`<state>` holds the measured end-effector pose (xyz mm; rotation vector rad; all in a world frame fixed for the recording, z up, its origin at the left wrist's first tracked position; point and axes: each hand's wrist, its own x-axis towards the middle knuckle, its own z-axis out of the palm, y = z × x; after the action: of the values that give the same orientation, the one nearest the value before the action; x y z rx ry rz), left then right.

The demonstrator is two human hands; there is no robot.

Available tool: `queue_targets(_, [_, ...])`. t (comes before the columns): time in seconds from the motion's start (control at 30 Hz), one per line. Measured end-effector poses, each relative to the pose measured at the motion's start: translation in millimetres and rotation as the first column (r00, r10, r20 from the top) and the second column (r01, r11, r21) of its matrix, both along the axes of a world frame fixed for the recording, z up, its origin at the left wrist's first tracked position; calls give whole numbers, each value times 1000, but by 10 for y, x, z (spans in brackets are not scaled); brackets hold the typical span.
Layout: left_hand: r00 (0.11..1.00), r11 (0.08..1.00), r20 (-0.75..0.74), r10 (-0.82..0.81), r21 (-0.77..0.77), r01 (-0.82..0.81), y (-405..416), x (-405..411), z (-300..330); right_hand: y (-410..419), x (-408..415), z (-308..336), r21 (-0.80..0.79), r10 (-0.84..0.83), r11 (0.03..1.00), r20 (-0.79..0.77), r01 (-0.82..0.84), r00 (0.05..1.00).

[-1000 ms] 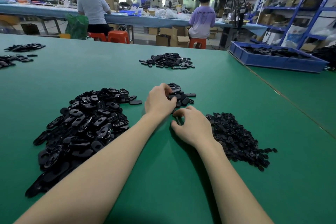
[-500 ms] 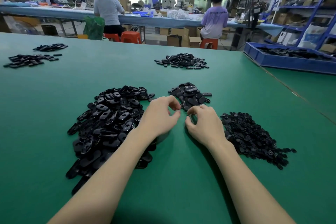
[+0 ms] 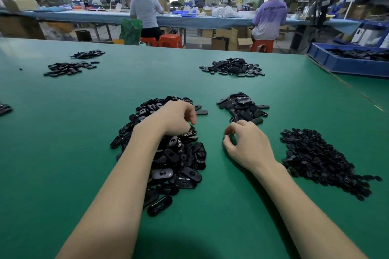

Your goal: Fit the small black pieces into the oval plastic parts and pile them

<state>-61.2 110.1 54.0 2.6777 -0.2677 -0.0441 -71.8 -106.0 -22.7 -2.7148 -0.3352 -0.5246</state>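
Left fingers: while the left hand (image 3: 172, 118) rests on top of the big heap of oval plastic parts (image 3: 168, 153), its fingers (image 3: 190, 116) curl down into the heap — whether they hold a part I cannot tell.
Right fingers: the right hand (image 3: 248, 145) rests on bare green table (image 3: 63, 153), thumb and forefinger (image 3: 228, 131) curled toward each other; if a piece sits between them, it is too small to tell.
Oval heap: near the middle of the table, under the left wrist and forearm.
Fitted pile: a smaller pile of oval parts (image 3: 244, 107) lies just beyond the right hand's knuckles, toward the far edge.
Small black pieces (image 3: 324, 160): a flat spread toward the right edge, beside the right forearm.
Far piles: more black parts (image 3: 232, 68) near the far edge and others (image 3: 70, 67) toward the far left corner.
Blue tray (image 3: 347, 65): at the far right corner, holding dark parts.
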Motion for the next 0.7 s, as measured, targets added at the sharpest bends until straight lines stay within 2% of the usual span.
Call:
queue_targets(0.23, [991,993,-123,51,116,-36,90,50,-103,-16,7,-1,20,7,1000,-7,-7,1000])
queue_targets(0.47, [995,986,-22,94,143,-90,73,52,-138,-24,13,2,56,7,998,-29,-5,1000])
queue_targets(0.7, [997,998,72,38,40,-41,24,70,-145,-37,20,13,64,13,998,-65,-9,998])
